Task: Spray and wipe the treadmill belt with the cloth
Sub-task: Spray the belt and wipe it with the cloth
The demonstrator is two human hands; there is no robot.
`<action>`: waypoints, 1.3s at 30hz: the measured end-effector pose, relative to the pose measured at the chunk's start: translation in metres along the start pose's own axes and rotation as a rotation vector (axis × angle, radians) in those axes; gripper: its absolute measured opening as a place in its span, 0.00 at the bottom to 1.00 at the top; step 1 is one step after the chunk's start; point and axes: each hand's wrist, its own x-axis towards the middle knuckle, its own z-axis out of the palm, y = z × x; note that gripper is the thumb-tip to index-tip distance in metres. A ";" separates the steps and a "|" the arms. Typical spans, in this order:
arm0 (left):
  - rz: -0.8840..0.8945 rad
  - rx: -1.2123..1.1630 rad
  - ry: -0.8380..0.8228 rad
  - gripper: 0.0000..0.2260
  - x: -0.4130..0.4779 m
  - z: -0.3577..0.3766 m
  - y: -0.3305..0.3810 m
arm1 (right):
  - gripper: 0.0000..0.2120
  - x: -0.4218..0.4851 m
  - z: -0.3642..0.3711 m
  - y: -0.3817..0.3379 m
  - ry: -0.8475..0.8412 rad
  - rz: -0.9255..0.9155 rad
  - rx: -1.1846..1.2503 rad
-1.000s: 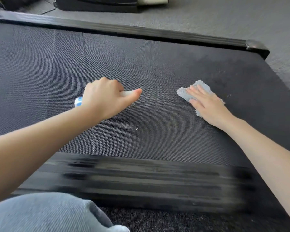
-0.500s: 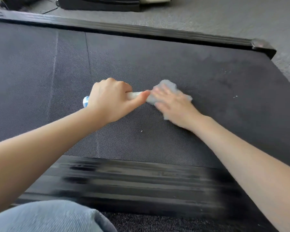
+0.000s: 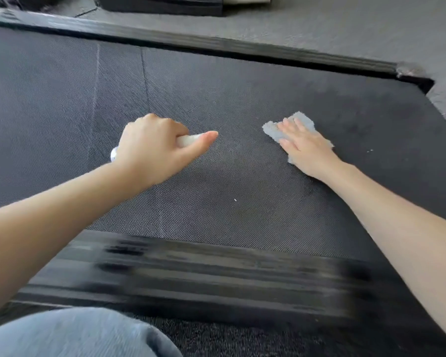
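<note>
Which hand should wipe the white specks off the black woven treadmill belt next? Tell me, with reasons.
Right. The right hand lies flat on the fluffy grey cloth, nearer the white specks; the left hand grips the white spray bottle, farther off.

Gripping a white spray bottle (image 3: 188, 139) in the left hand (image 3: 155, 148), low at the treadmill belt (image 3: 242, 94), thumb stretched forward along it. Pressing the grey cloth (image 3: 274, 131) flat onto the belt with the right hand (image 3: 307, 148), fingers straight, well apart from the left. Looking across to the far black rail (image 3: 216, 45) and the grey floor (image 3: 345, 27) beyond it. Nearer in, the near rail (image 3: 191, 274) all blurred, with a grey-trousered knee (image 3: 75, 333) at bottom left.
</note>
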 end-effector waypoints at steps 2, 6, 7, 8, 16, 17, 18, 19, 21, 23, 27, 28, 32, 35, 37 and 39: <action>0.002 -0.014 0.005 0.33 0.001 -0.001 0.002 | 0.22 -0.022 0.008 -0.039 0.073 -0.286 0.000; 0.040 -0.016 -0.004 0.34 0.001 -0.001 0.004 | 0.22 -0.102 0.015 -0.091 -0.071 -0.692 0.135; 0.044 -0.012 -0.008 0.34 0.000 -0.001 0.004 | 0.22 -0.104 0.009 -0.087 -0.060 -0.723 0.135; 0.044 -0.005 -0.012 0.34 0.000 0.000 0.004 | 0.22 -0.098 0.005 -0.075 -0.048 -0.695 0.128; 0.018 -0.017 -0.002 0.34 0.001 -0.005 0.000 | 0.22 0.001 -0.009 0.019 -0.004 0.168 -0.019; 0.015 -0.024 -0.001 0.34 0.002 -0.006 0.001 | 0.22 0.003 -0.009 0.003 -0.005 0.150 -0.083; 0.017 -0.029 0.001 0.34 0.003 -0.007 0.003 | 0.22 0.004 -0.008 -0.014 0.006 0.094 -0.101; 0.019 -0.033 0.005 0.33 0.004 -0.007 0.004 | 0.23 0.003 -0.005 -0.030 0.042 -0.044 -0.148; 0.020 -0.040 0.007 0.33 0.005 -0.006 0.007 | 0.24 -0.013 0.004 -0.068 0.048 -0.349 -0.100; 0.027 -0.042 0.003 0.33 0.005 -0.003 0.008 | 0.21 -0.050 0.012 -0.098 -0.037 -0.638 0.021; 0.049 -0.046 -0.020 0.34 0.006 0.002 0.006 | 0.21 -0.106 0.009 -0.081 -0.129 -0.817 0.120; 0.050 -0.049 -0.023 0.34 0.007 0.003 0.005 | 0.20 -0.106 0.004 -0.064 -0.110 -0.774 0.136; 0.045 -0.057 -0.031 0.35 0.009 0.004 0.004 | 0.18 -0.077 -0.022 0.016 0.006 -0.274 0.046; 0.046 -0.047 -0.031 0.36 0.008 0.004 0.004 | 0.30 -0.040 -0.021 0.064 -0.030 0.125 -0.099; 0.046 -0.057 -0.027 0.35 0.006 0.003 0.006 | 0.39 -0.011 -0.010 0.062 -0.064 0.204 -0.143; 0.050 -0.056 -0.021 0.35 0.005 0.001 0.007 | 0.39 0.016 0.003 0.028 -0.046 0.099 -0.178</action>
